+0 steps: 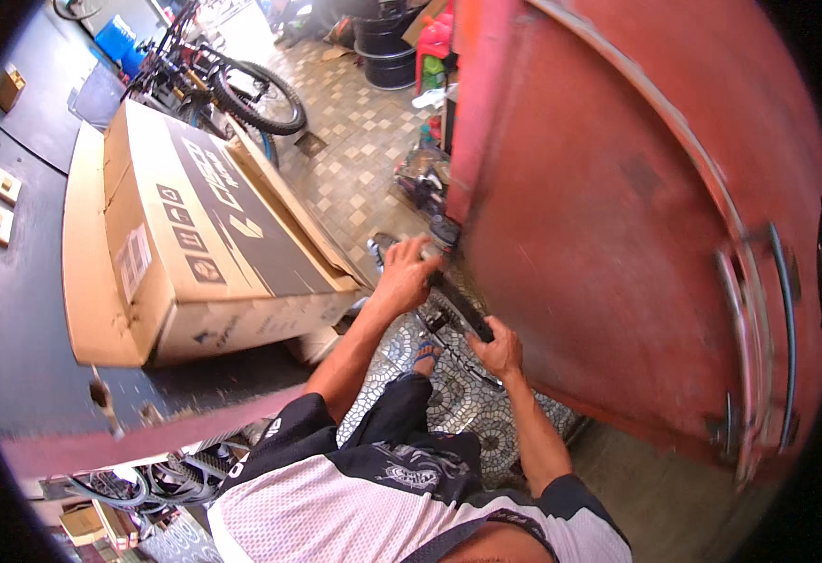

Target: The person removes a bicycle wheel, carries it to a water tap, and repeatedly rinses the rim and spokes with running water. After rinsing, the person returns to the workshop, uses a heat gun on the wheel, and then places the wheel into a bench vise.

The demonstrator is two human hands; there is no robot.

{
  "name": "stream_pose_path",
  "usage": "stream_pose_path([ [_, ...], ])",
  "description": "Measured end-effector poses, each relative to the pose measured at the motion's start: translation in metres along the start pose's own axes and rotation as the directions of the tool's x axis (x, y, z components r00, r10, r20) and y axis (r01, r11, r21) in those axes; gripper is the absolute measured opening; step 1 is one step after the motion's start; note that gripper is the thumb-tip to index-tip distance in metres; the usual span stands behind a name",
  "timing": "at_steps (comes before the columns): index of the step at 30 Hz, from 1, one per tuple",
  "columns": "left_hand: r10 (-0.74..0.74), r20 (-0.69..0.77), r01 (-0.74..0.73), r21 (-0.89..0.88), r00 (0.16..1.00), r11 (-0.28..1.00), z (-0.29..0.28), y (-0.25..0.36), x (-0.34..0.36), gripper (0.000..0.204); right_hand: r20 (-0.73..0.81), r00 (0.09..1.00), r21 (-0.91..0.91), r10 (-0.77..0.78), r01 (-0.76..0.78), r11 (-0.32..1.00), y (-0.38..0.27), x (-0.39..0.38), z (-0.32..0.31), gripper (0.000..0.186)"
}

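Observation:
A long black bar-shaped thing [460, 306] slants between my two hands in front of my body. I cannot make out its exact kind. My left hand [403, 280] is closed round its upper far end, next to a dark blurred part [445, 232]. My right hand [499, 351] grips its lower near end, thumb along the top. Just beneath the bar, small black and metal parts [435, 322] show partly, close to my sandalled foot [425, 353].
A large open cardboard box [214, 235] lies on the dark counter [35, 347] at the left. A big red metal panel [608, 206] stands close on the right. Bicycles [261, 98] and a black drum [387, 52] are farther back on the tiled floor [354, 141].

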State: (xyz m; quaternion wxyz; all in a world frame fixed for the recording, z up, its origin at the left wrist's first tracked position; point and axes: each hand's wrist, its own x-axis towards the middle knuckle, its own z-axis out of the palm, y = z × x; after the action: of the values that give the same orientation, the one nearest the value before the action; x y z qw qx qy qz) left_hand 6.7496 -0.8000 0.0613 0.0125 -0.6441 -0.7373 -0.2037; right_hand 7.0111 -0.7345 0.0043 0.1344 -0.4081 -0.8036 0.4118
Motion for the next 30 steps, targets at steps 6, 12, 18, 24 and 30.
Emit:
stream_pose_path([
  [6, -0.606, -0.136, 0.534, -0.352, 0.783, 0.769, 0.0, -0.071, -0.015, 0.067, -0.072, 0.996, 0.026, 0.053, -0.051, 0.998, -0.086, 0.156, 0.036, 0.029],
  [12, -0.74, -0.1, 0.606, -0.507, 0.665, 0.613, -0.017, -0.105, 0.021, 0.078, -0.055, 0.992, 0.332, -0.115, 0.126, 0.935, -0.184, 0.308, 0.058, 0.032],
  [18, -0.851, -0.201, 0.675, -0.532, 0.486, 0.511, -0.016, -0.213, 0.092, 0.064, -0.076, 0.989, 0.358, -0.126, 0.145, 0.923, -0.236, 0.445, 0.079, 0.026],
  [24, -0.952, 0.304, 0.928, -0.362, 0.026, -0.09, 0.019, -0.352, 0.016, 0.043, -0.017, 0.992, 0.403, -0.123, 0.119, 0.907, -0.309, 0.552, 0.089, 0.02],
  [30, -0.78, 0.571, 0.703, -0.443, -0.256, -0.556, 0.015, -0.389, -0.033, 0.019, 0.032, 0.997, 0.429, -0.076, 0.055, 0.902, -0.331, 0.642, 0.129, 0.022],
])
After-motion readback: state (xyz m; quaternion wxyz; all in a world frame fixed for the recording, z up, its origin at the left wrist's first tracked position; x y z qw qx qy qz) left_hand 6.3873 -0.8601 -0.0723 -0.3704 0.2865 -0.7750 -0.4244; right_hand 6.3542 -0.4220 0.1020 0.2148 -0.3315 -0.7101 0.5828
